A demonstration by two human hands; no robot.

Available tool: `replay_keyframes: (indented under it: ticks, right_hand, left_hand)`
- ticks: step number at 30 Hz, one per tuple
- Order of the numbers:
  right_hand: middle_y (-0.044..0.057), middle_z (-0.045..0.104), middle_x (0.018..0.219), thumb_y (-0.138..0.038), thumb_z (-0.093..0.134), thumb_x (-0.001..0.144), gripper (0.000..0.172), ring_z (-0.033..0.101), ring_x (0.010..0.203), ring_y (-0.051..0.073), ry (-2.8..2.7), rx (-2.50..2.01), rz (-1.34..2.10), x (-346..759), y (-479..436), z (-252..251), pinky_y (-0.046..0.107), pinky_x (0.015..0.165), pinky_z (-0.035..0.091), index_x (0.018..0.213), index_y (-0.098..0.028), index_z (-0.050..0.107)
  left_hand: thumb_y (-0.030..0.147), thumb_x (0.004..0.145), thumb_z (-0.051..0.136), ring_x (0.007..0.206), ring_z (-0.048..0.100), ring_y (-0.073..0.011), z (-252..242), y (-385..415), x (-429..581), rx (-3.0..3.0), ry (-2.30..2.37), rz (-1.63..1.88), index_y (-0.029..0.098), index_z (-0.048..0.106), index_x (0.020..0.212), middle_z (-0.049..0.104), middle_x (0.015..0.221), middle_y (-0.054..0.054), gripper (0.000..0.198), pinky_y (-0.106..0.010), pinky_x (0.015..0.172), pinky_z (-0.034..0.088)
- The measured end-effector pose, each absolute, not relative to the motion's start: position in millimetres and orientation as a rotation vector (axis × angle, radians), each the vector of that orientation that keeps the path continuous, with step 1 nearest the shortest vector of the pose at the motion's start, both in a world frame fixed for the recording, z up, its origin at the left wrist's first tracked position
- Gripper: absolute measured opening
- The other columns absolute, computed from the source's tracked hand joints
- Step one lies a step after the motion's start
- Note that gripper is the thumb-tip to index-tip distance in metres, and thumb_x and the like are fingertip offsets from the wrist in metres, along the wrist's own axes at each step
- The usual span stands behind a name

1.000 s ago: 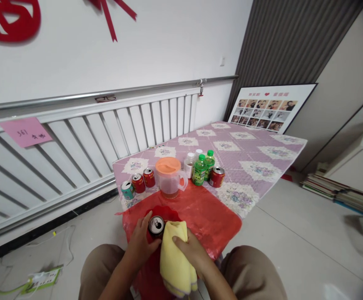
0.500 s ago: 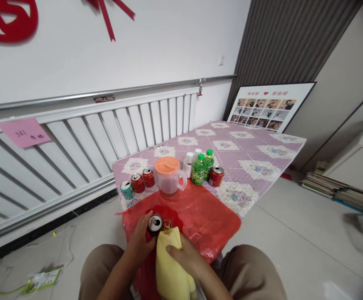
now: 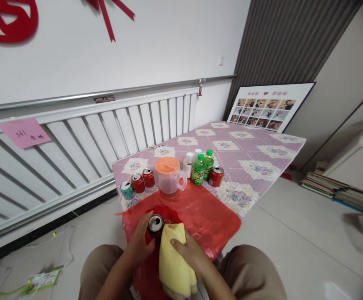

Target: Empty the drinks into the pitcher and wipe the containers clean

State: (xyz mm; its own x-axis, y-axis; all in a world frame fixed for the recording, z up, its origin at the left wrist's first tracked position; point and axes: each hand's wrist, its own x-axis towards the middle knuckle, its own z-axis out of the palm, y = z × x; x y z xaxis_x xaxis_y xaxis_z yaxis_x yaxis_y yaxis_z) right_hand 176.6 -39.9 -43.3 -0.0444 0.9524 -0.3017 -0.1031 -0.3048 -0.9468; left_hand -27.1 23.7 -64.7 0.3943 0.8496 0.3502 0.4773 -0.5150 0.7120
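Observation:
Near the table's front edge, my left hand [image 3: 140, 241] is wrapped round a dark drink can [image 3: 155, 225], whose opened top faces up. My right hand [image 3: 189, 252] grips a folded yellow cloth [image 3: 175, 262] just right of the can; the cloth hangs down toward my lap. Beneath the can lies a red scalloped dish [image 3: 172, 214], mostly covered by my hands and the cloth. A red plastic sheet [image 3: 206, 216] spreads under it and drapes over the front edge.
Behind the sheet stands a clear pitcher [image 3: 168, 183] with an orange lid. To its left are a teal can [image 3: 127, 190] and two red cans [image 3: 137, 183]. To its right stand green-capped bottles [image 3: 198, 170], white-capped bottles [image 3: 188, 164] and a red can [image 3: 217, 176]. A radiator [image 3: 137, 125] lines the wall.
My right hand and the yellow cloth have shifted slightly right and away from the can. My left hand stays on the can, which has hardly moved.

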Motion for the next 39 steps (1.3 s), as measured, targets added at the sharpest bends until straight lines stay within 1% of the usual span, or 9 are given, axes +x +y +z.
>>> replay_keyframes:
  ticks: [5,10,13,18,22,26,30,35,39]
  right_hand:
    - [0.006,0.072,0.106,-0.028,0.057,0.077,0.042,0.068,0.091,0.025,-1.053,-1.336,1.508,171.9,-43.4,-44.1,0.036,0.078,0.052,0.119,-0.021,0.056]
    - [0.006,0.071,0.107,-0.024,0.059,0.074,0.043,0.066,0.097,0.025,-1.143,-1.341,1.493,168.3,-47.7,-39.0,0.036,0.084,0.05,0.117,-0.021,0.059]
    - [0.006,0.071,0.105,-0.029,0.059,0.075,0.043,0.066,0.094,0.024,-1.116,-1.311,1.522,171.1,-48.0,-37.3,0.037,0.083,0.05,0.118,-0.02,0.058]
    - [0.008,0.071,0.109,-0.036,0.061,0.076,0.046,0.067,0.092,0.026,-1.009,-1.357,1.487,178.1,-43.0,-41.0,0.038,0.081,0.051,0.119,-0.02,0.057]
    - [0.007,0.07,0.11,-0.034,0.059,0.077,0.046,0.067,0.094,0.025,-0.992,-1.339,1.476,175.7,-40.4,-43.0,0.038,0.082,0.051,0.121,-0.022,0.055]
    - [0.006,0.072,0.103,-0.03,0.06,0.076,0.043,0.067,0.091,0.025,-1.044,-1.328,1.493,168.5,-43.4,-39.8,0.037,0.081,0.051,0.118,-0.022,0.058]
    - [0.004,0.071,0.105,-0.029,0.063,0.074,0.043,0.066,0.095,0.025,-1.115,-1.329,1.57,164.3,-50.2,-33.2,0.036,0.084,0.05,0.116,-0.023,0.06]
    - [0.004,0.071,0.106,-0.031,0.066,0.073,0.047,0.067,0.095,0.025,-1.139,-1.254,1.701,173.9,-55.7,-24.9,0.039,0.085,0.05,0.118,-0.022,0.059]
    - [0.008,0.07,0.112,-0.04,0.066,0.075,0.057,0.068,0.091,0.026,-1.018,-1.185,1.7,198.7,-52.9,-22.0,0.041,0.083,0.052,0.126,-0.021,0.051]
  left_hand:
    - [0.014,0.074,0.059,0.132,0.045,-0.0288,-68.2,22.6,-22.3,2.108,1.21,1.006,0.022,0.037,0.141,0.048,0.141,-0.012,0.071,-0.05,0.11,0.037]
    - [0.02,0.073,0.065,0.125,0.05,-0.03,-60.2,17.7,-18.6,2.074,1.34,1.013,0.023,0.036,0.141,0.051,0.134,-0.013,0.074,-0.051,0.107,0.039]
    - [0.015,0.07,0.064,0.127,0.047,-0.0301,-60.3,17.8,-20.7,2.101,1.336,1.0,0.023,0.032,0.143,0.05,0.135,-0.013,0.08,-0.052,0.107,0.039]
    - [0.004,0.067,0.053,0.137,0.038,-0.0288,-67.3,22.8,-26.3,2.166,1.188,0.994,0.024,0.029,0.144,0.041,0.146,-0.013,0.083,-0.052,0.112,0.034]
    - [0.006,0.07,0.053,0.136,0.041,-0.0293,-69.1,22.8,-25.6,2.156,1.178,0.962,0.024,0.031,0.143,0.044,0.145,-0.013,0.079,-0.052,0.111,0.036]
    - [0.012,0.073,0.058,0.132,0.045,-0.0295,-65.3,20.5,-23.2,2.141,1.235,0.972,0.024,0.035,0.142,0.047,0.141,-0.013,0.074,-0.051,0.11,0.038]
    - [0.014,0.074,0.061,0.13,0.046,-0.0295,-62.4,20.0,-23.1,2.128,1.246,0.97,0.024,0.036,0.142,0.048,0.139,-0.013,0.073,-0.051,0.11,0.037]
    - [0.016,0.074,0.063,0.132,0.044,-0.0299,-62.5,20.6,-23.6,2.123,1.253,0.959,0.024,0.035,0.141,0.047,0.141,-0.013,0.073,-0.052,0.11,0.037]
    - [0.009,0.07,0.057,0.131,0.045,-0.0295,-63.7,21.2,-23.5,2.155,1.237,0.994,0.024,0.035,0.141,0.048,0.14,-0.012,0.076,-0.053,0.11,0.036]
